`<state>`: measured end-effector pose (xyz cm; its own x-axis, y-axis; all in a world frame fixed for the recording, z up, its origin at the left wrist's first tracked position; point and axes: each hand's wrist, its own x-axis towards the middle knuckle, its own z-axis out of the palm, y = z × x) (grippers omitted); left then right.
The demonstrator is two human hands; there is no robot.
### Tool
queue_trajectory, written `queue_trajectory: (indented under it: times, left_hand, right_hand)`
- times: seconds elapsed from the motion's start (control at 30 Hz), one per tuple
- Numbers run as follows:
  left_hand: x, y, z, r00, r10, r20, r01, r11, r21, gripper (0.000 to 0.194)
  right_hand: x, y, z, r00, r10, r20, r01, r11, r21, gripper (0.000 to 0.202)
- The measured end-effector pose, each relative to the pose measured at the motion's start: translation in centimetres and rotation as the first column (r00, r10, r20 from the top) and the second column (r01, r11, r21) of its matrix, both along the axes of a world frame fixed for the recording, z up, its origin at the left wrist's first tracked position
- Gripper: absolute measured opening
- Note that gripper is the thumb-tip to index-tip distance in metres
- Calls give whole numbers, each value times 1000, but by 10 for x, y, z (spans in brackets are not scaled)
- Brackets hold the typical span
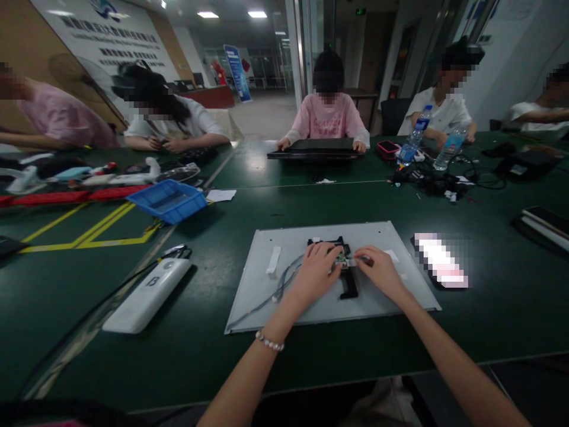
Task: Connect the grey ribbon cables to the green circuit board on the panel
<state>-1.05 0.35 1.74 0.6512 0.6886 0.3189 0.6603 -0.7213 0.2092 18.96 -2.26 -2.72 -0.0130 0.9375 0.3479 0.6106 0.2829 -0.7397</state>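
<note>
Head | touching circuit board [341,259] with left hand [317,261], pinching narrowly with right hand [379,268], contents unclear | seemingly midway, with cable [281,290] toward panel's [324,305] near-left corner, fastening unconfirmed

Across the middle of the white panel [377,296], the left hand [311,270] and right hand [380,270] block the way, with a black bracket [349,286] under the fingers and grey cables [283,286] to its left. A strip of bare bench [213,267] runs between the panel and the white power bank [149,296]; the phone [440,261] narrows the right side. Beyond the far edge, open bench reaches toward the dark slab [315,149] opposite. Farther left, a blue tray [186,209] obstructs; farther right, a bottle [413,139] and tangled cords.
</note>
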Motion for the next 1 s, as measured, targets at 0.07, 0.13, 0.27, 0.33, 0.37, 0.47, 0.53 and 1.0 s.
queue_trajectory:
  times: [0.07, 0.13, 0.27, 0.33, 0.37, 0.47, 0.53, 1.0]
  left_hand:
    - [-11, 11, 7, 997, 55, 47, -55, 998, -2, 33]
    - [-27, 24, 14, 986, 135, 103, -135, 991, -2, 30]
    - [-69, 47, 19, 949, 256, 183, -256, 966, -24, 24]
    - [-89, 55, 14, 922, 329, 207, -328, 944, -37, 23]
    - [-99, 57, 10, 906, 365, 214, -364, 930, -46, 23]
    - [-123, 62, -3, 873, 441, 208, -424, 897, -121, 27]
    - [-135, 64, -9, 863, 467, 194, -432, 880, -198, 31]
    - [-130, 75, -21, 937, 326, 129, -265, 899, -349, 34]
  right_hand:
    - [1, -1, 0, 999, -14, -30, 14, 1000, 1, 15]
    - [2, -1, -1, 998, -36, -44, 36, 999, -3, 16]
    - [3, 0, -4, 997, -81, -15, 81, 996, -23, 21]
    - [3, -1, -5, 997, -70, 15, 71, 997, -44, 23]
    - [3, -1, -6, 998, -60, 31, 62, 997, -54, 24]
    - [2, -2, -7, 997, -41, 69, 45, 997, -64, 26]
    - [3, -2, -8, 996, -42, 79, 46, 998, -50, 26]
    - [-2, -8, 4, 997, -45, 70, 42, 998, 43, 25]
